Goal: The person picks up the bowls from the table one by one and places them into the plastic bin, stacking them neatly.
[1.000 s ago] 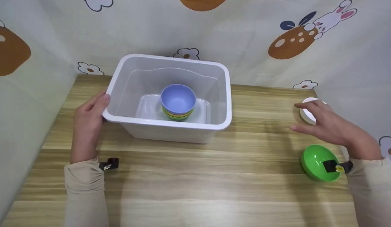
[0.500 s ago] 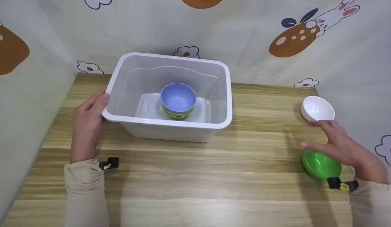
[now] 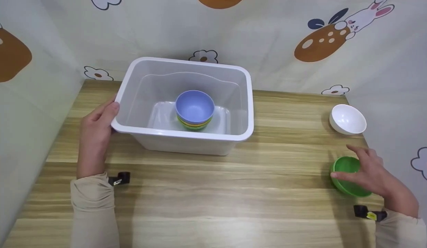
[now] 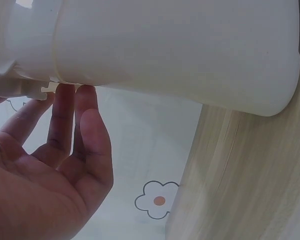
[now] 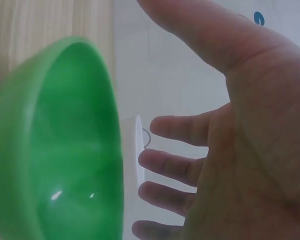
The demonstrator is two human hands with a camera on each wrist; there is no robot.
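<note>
My left hand (image 3: pixel 96 134) grips the left rim of a white plastic bin (image 3: pixel 186 134), thumb on top. In the left wrist view its fingers (image 4: pixel 62 120) curl up under that rim. Inside the bin stands a stack of bowls, a blue bowl (image 3: pixel 194 107) uppermost with yellow and green edges below it. At the right, my right hand (image 3: pixel 373 174) hovers over a green bowl (image 3: pixel 347 164), thumb and fingers spread and holding nothing. The right wrist view has the green bowl (image 5: pixel 77 145) beside the open palm, with a gap between them.
A white bowl (image 3: pixel 347 119) sits behind the green one, near the table's right edge. Patterned cloth (image 3: pixel 268 44) closes off the back and both sides of the wooden table (image 3: pixel 213 193).
My right hand has come back from over the white bowl toward me, and down over the green bowl. The left hand and bin have kept their place.
</note>
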